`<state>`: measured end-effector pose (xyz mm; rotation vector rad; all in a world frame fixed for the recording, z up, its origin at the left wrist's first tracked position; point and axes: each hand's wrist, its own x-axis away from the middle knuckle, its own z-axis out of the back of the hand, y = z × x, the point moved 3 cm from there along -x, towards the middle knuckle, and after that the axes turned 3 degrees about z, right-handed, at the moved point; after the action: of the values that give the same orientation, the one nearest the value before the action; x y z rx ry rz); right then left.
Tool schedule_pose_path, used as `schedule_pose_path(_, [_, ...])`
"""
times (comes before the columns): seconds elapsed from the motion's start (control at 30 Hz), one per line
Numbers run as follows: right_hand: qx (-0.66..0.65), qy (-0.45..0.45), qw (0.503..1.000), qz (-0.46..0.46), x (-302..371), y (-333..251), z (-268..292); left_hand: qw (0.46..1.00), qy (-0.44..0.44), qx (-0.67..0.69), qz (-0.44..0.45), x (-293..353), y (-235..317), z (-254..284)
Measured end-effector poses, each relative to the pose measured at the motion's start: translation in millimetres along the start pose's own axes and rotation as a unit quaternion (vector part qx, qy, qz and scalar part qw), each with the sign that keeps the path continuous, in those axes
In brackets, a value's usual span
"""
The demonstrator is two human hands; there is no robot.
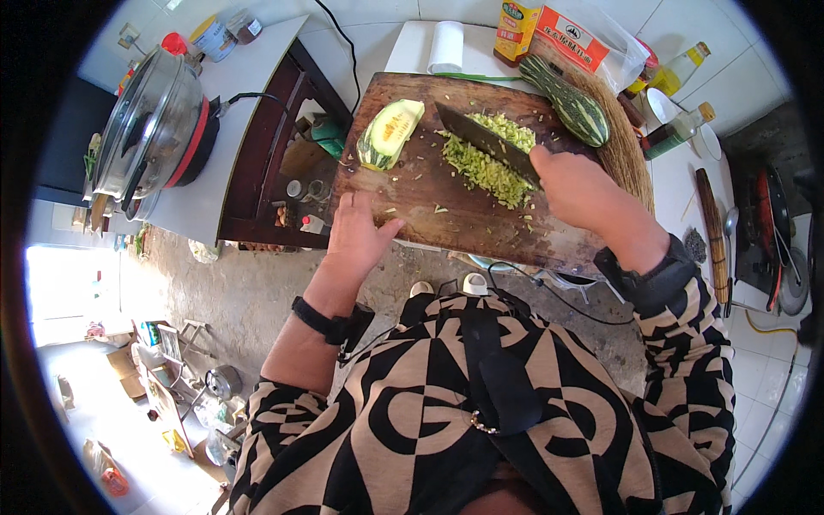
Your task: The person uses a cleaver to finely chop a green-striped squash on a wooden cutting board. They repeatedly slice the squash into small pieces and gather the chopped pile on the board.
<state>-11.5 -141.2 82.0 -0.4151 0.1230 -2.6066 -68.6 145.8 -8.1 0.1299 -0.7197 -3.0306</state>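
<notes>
My right hand (571, 190) is closed round the handle of a cleaver (489, 144), whose dark blade lies across a heap of finely chopped green squash (485, 172). The heap spreads on both sides of the blade on a wooden cutting board (412, 223). My left hand (356, 230) lies on the board's near left edge, fingers stretched out, holding nothing. Just beyond it rests a cut piece of striped squash (390, 134), its pale, seedy inside facing up. A whole striped green squash (566, 101) lies along the board's far right corner.
Behind the board stand a white paper roll (445, 47) and a yellow box (516, 30). Glass bottles (680, 130) and a straw whisk broom (622, 142) are on the right. At left, an electric pot with a glass lid (159, 120) sits on a side table (215, 163).
</notes>
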Motion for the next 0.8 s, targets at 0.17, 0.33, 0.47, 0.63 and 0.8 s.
schedule_pose_path(0.17, [-0.011,-0.006,1.0,0.015,-12,-6,-30,0.998,-0.041,0.006,-0.042,-3,-5,-16])
schedule_pose_path(0.33, [-0.038,0.052,0.998,0.011,-9,1,-29,0.994,-0.069,0.08,-0.031,-14,11,-30])
schedule_pose_path(0.47, [-0.061,0.106,0.992,-0.014,1,11,-15,0.975,-0.083,0.199,-0.055,-16,27,-27])
schedule_pose_path(0.63, [-0.057,0.143,0.988,-0.011,-6,23,-7,0.99,0.112,0.041,-0.074,-6,19,-15])
schedule_pose_path(0.8, [-0.054,0.047,0.995,-0.068,-18,15,-28,0.996,0.041,-0.07,0.025,11,5,-35])
